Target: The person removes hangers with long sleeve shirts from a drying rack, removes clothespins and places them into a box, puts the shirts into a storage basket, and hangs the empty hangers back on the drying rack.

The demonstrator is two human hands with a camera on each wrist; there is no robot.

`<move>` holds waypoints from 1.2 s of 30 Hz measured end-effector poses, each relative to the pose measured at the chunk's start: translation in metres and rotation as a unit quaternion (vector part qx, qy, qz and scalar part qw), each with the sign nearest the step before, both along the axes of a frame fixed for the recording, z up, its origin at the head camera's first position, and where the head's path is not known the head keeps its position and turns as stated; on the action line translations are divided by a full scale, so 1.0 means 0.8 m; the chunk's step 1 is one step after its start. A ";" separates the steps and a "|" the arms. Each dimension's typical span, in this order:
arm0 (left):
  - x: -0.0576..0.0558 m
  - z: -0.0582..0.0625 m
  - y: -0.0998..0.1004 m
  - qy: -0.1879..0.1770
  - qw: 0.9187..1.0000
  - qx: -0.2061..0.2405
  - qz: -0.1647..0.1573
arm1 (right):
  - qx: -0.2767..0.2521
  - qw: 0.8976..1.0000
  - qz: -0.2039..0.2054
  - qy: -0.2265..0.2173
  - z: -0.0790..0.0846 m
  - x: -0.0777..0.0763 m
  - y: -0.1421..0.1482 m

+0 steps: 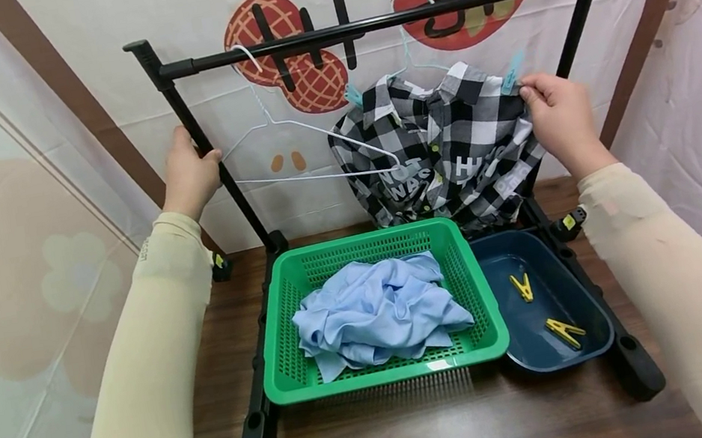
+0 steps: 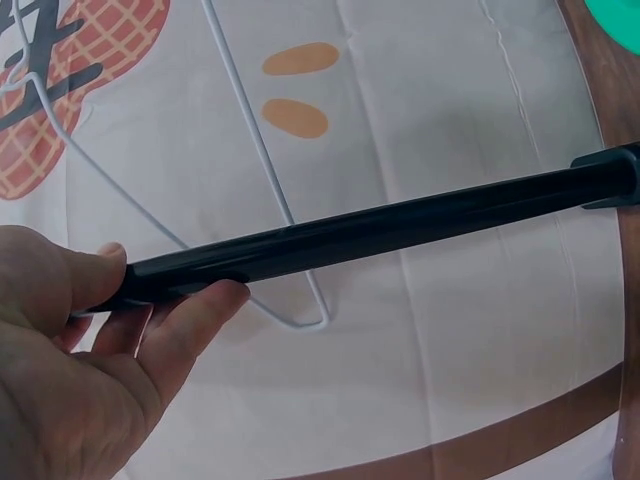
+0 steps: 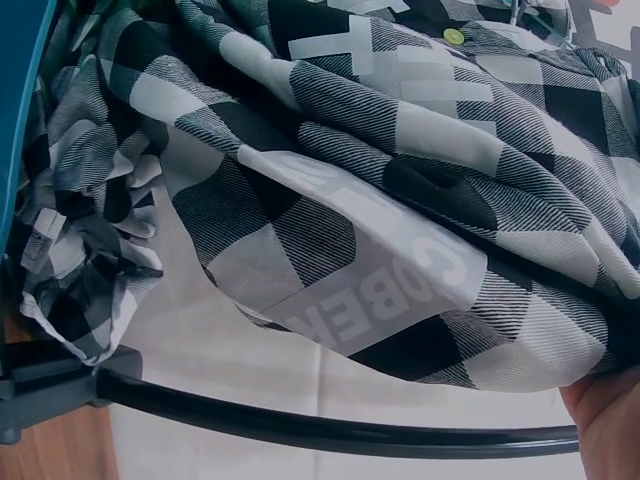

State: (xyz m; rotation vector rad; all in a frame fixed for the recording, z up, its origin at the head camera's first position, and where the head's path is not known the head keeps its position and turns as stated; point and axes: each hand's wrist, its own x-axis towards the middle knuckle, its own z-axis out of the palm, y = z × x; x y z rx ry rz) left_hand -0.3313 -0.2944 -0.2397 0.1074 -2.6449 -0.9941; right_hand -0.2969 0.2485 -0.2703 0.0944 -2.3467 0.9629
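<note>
My left hand [image 1: 189, 175] grips the left upright post [image 1: 241, 199] of a black clothes rack; the left wrist view shows thumb and fingers on either side of the tube. A black-and-white checked shirt [image 1: 486, 117] hangs from the rack's top bar [image 1: 350, 28] on a hanger, with a light blue clothespin [image 1: 511, 73] at one shoulder and another clothespin [image 1: 354, 95] at the other. Just below the right-hand clothespin, my right hand [image 1: 558, 114] pinches the shirt's shoulder. Next to the left post, a bare white hanger [image 1: 269, 120] hangs, its right corner overlapping the shirt.
Between the rack's feet, a green basket [image 1: 388, 378] holds a crumpled light blue cloth [image 1: 379, 313]. Right of it, a dark blue tub [image 1: 553, 364] contains two yellow clothespins [image 1: 523, 289]. A printed curtain [image 1: 118, 72] hangs behind the rack, above the wooden surface [image 1: 424, 435].
</note>
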 end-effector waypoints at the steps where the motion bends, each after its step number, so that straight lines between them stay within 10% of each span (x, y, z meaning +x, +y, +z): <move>1: 0.000 0.000 0.000 -0.002 1.000 0.000 0.000 | -0.001 1.000 0.004 -0.007 -0.002 0.000 -0.001; 36: -0.008 -0.007 -0.004 -0.023 1.000 0.000 0.001 | -0.002 1.000 0.013 -0.009 -0.089 0.037 0.030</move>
